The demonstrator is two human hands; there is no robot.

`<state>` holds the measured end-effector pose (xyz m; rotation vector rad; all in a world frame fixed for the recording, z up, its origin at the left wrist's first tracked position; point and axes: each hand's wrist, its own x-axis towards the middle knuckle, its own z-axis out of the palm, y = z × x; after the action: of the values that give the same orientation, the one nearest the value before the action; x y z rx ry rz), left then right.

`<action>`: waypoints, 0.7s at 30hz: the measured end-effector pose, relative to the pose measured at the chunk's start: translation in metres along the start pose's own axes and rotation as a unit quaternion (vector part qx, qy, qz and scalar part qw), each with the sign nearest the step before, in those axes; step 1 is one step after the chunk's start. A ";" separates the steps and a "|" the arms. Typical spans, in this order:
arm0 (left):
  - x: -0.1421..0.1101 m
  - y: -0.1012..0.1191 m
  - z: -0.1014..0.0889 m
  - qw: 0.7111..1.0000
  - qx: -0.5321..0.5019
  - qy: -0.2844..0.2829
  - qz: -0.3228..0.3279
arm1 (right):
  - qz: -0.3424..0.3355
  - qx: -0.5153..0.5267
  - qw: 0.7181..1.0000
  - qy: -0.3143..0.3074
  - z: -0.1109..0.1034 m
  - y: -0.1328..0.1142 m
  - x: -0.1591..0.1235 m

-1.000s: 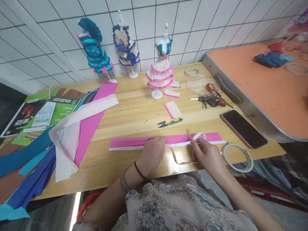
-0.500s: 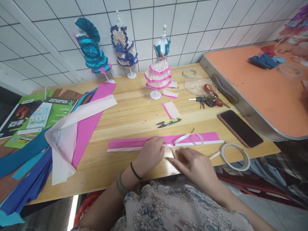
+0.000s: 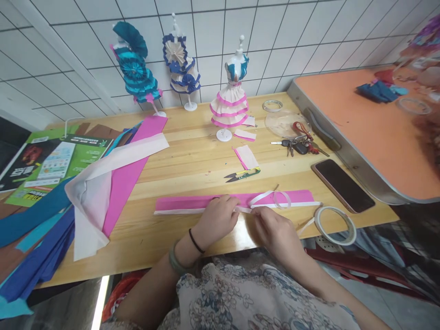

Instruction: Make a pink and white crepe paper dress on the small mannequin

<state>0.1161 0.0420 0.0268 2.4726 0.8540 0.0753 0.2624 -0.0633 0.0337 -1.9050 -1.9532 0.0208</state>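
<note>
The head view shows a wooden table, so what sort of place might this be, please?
Probably a craft workspace: miniature mannequins in ruffled dresses, snips and a pink strip share the wooden table.

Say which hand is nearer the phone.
Right. Your right hand is at the edge of the pink strip, left of the phone; your left hand is farther left, on the strip.

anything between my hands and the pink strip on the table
Nothing visible: the left hand rests on the pink strip and the right hand is at its near edge. The snips lie beyond it.
</note>
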 end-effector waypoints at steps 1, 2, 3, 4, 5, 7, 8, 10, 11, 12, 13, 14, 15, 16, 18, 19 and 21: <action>0.000 0.000 -0.001 1.000 0.000 -0.001 0.001 | 0.000 0.024 1.000 -0.003 -0.001 0.000 0.000; 0.000 0.001 -0.002 1.000 0.000 -0.005 0.004 | -0.003 0.048 0.999 -0.004 -0.002 0.001 0.000; 0.000 0.001 -0.003 1.000 -0.001 -0.009 0.007 | -0.010 0.073 0.997 -0.003 -0.002 0.002 0.000; 0.000 0.001 -0.005 1.000 -0.003 -0.015 0.010 | -0.018 0.100 0.995 -0.001 -0.003 0.002 0.000; 0.000 0.002 -0.006 1.000 -0.004 -0.020 0.014 | -0.025 0.133 0.991 -0.001 -0.005 0.003 0.000; 0.000 0.002 -0.008 0.999 -0.009 -0.030 0.021 | -0.030 0.209 0.977 -0.021 -0.009 0.003 0.000; -0.001 0.002 -0.009 0.999 -0.012 -0.033 0.025 | -0.029 0.247 0.967 -0.046 -0.012 0.002 -0.001; -0.001 0.002 -0.011 0.998 -0.020 -0.040 0.033 | -0.011 0.313 0.943 -0.112 -0.021 0.003 -0.001; -0.002 0.001 -0.011 0.998 -0.022 -0.044 0.036 | 0.009 0.338 0.930 -0.147 -0.026 0.004 -0.001; -0.002 0.001 -0.011 0.998 -0.024 -0.047 0.038 | 0.037 0.359 0.915 -0.181 -0.031 0.005 -0.002; -0.002 0.000 -0.012 0.998 -0.025 -0.048 0.038 | 0.071 0.378 0.899 -0.210 -0.036 0.008 -0.002; -0.002 0.000 -0.012 0.998 -0.025 -0.048 0.038 | 0.106 0.394 0.883 -0.233 -0.040 0.011 -0.002; -0.002 0.000 -0.012 0.998 -0.024 -0.046 0.038 | 0.141 0.407 0.868 -0.248 -0.042 0.015 -0.001; -0.002 -0.001 -0.011 0.998 -0.023 -0.044 0.038 | 0.175 0.414 0.856 -0.255 -0.043 0.020 -0.001; -0.002 -0.002 -0.010 0.998 -0.019 -0.041 0.039 | 0.242 0.418 0.843 -0.237 -0.039 0.027 0.003; -0.002 -0.002 -0.009 0.998 -0.017 -0.040 0.040 | 0.274 0.417 0.839 -0.216 -0.034 0.029 0.005; -0.001 -0.002 -0.008 0.998 -0.015 -0.039 0.040 | 0.323 0.428 0.826 -0.174 -0.023 0.031 0.012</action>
<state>0.1120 0.0464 0.0327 2.4634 0.7159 0.0193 0.2987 -0.0556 0.0496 -1.8281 -1.0166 1.2805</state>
